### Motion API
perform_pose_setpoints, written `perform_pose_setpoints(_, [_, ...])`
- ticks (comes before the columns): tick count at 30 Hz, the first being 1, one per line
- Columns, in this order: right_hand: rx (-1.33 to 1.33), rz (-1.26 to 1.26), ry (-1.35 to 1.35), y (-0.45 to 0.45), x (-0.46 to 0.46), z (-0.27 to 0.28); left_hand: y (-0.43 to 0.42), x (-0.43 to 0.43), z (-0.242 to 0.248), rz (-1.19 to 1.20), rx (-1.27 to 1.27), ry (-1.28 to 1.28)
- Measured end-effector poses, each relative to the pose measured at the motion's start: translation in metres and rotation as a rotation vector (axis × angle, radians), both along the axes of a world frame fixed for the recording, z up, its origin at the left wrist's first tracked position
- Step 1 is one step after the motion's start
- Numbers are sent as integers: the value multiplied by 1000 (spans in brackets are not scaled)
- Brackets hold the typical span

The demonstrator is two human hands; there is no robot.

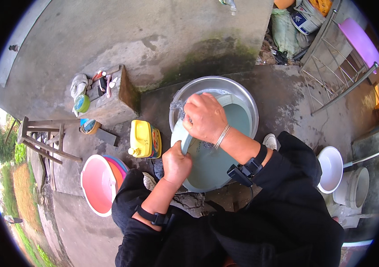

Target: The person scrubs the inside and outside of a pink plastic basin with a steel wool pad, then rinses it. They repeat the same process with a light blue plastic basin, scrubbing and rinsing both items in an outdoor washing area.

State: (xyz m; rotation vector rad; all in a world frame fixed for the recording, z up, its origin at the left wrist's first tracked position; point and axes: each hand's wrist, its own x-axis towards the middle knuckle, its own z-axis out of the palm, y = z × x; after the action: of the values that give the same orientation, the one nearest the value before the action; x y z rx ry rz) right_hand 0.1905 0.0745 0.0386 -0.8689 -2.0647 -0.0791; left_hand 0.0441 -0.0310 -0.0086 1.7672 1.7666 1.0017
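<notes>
A pale green-grey plastic basin (209, 173) stands tilted in front of me, its far part inside a large round metal basin (250, 100) that holds some sudsy water. My left hand (177, 164) grips the plastic basin's rim on its left side, thumb over the edge. Just above it, my right hand (205, 116) is closed around a mesh-like grey scrubber (177, 108), mostly hidden by the fingers, at the same rim. A yellow plastic jug (145, 139) with a handle and cap stands left of the basins.
Nested coloured basins, a pink one (97, 185) foremost, stand at left near a wooden stool (44, 138). A concrete block (114, 103) holds small items by the wall. At right are a white basin (330, 169), a grey bucket (359, 188) and a metal rack (336, 90) bearing a purple basin (359, 41).
</notes>
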Motion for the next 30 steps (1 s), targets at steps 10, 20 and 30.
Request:
perform_pose_setpoints(10, [-587, -624, 381, 72, 96, -62, 7, -8, 2, 18, -49, 30])
perform_pose_setpoints(20, [99, 177, 238, -24, -40, -27, 20, -11, -5, 0, 36, -13])
perform_pose_setpoints(30, [-331, -318, 272, 57, 34, -29, 5, -10, -2, -11, -8, -54])
